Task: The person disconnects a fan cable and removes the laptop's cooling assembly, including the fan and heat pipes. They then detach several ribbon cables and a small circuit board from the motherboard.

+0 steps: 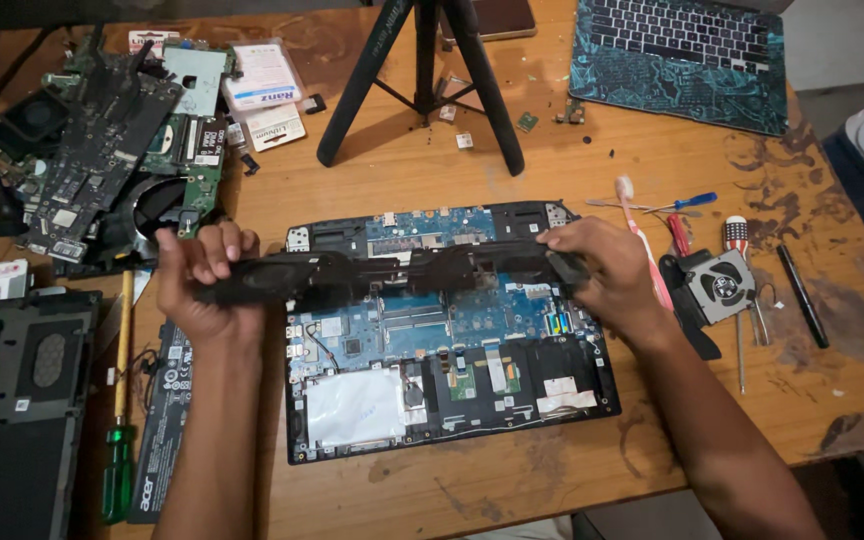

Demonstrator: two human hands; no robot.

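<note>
Forearms: mine come up from the bottom edge, one on each side of the open laptop (352,410).
Laptop: lies bottom-up on the desk (572,175), cover off, blue board and black bays showing.
Fan assembly (392,275): long black part with a fan housing at each end and pipes between – I hold it level across the upper half of the laptop, and I cannot tell whether it touches the board.
Left hand (202,285): fingers curled shut around the left fan housing, thumb under.
Right hand (602,270): fingers closed over the right end, pinching it from above.
Step, as I judge it: the assembly is carried over the chassis, either coming off or going on – the frame alone does not settle which.
Next move, as I judge it: both ends must stay level and any fan cable kept free of the board.
Loose fan (717,285): small grey one, right of the laptop, beside a pink toothbrush (644,240) and screwdrivers.
Labels: two white rectangular packets (264,75) at top left, by a stack of dark boards (102,150); white sticker on a flat black battery (167,420) at lower left.
Green screwdriver (119,470): just left of the battery.
Tripod (422,70): black legs, top centre.
Second laptop (677,60): teal patterned skin, top right.
</note>
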